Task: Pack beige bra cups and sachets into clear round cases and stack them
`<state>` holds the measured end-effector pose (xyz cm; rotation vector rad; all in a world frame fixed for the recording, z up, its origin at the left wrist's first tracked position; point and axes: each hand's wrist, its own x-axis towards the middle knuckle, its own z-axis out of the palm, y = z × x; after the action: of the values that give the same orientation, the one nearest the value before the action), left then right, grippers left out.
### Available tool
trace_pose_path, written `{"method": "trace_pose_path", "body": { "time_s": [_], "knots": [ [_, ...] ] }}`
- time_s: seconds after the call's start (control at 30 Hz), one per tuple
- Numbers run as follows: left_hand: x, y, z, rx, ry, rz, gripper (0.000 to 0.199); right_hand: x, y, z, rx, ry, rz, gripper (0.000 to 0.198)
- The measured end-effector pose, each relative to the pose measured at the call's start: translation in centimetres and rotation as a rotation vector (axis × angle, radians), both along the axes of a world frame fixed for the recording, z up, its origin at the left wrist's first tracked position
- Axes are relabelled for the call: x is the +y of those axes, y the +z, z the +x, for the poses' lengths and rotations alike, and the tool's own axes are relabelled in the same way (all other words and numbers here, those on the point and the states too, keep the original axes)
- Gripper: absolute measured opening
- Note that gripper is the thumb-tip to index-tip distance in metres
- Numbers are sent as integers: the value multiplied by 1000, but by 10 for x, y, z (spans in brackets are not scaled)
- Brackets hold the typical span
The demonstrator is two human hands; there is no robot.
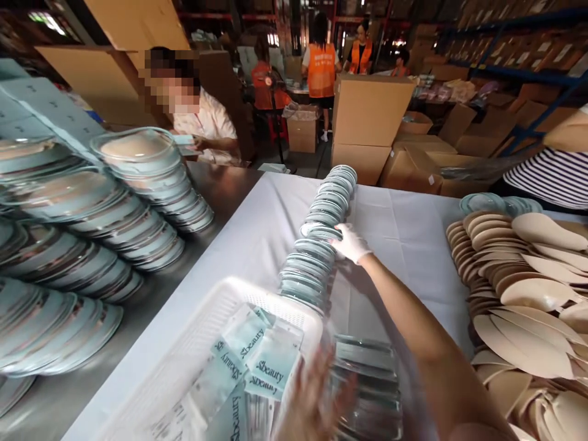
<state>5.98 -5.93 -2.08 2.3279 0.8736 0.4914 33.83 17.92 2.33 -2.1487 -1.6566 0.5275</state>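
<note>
My right hand [351, 244], in a white glove with bare fingertips, pinches the edge of a pale-blue round pack [321, 231] in a long leaning row of such packs [307, 272]. My left hand [316, 392] is smeared by motion at the bottom, between a white basket [232, 288] and a stack of clear plastic trays or cases [367, 367]; its fingers cannot be made out well. Inside the basket lie several pale-blue printed sachets [271, 361] marked "beauty".
Beige curved pads [505, 294] are heaped at the right of the white-covered table [404, 226]. Tall stacks of round clear packs [147, 165] stand on a metal table at left. A person [206, 122] sits beyond it; cartons [372, 116] and other workers are behind.
</note>
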Motion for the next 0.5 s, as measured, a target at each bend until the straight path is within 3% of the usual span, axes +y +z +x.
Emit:
{"method": "trace_pose_path", "body": {
  "time_s": [0.07,0.13,0.17,0.23,0.3,0.37,0.5],
  "knots": [
    [78,23,-6,-11,151,23,97,30,-8,0,-2,-15,-46,57],
    [152,34,-6,65,338,-110,115,40,-18,-1,-3,-21,-60,56],
    [182,34,-2,108,379,-206,125,40,-23,-1,-7,-22,-53,55],
    [223,23,10,171,313,-341,136,37,-33,0,-10,-22,-26,52],
    [237,6,27,233,220,-403,140,35,-41,4,7,-15,-7,49],
    [232,-8,45,274,195,-421,142,36,-46,15,48,-9,-1,49],
    [200,-7,90,304,213,-469,142,28,-48,57,176,-36,-14,45]
  ]
}}
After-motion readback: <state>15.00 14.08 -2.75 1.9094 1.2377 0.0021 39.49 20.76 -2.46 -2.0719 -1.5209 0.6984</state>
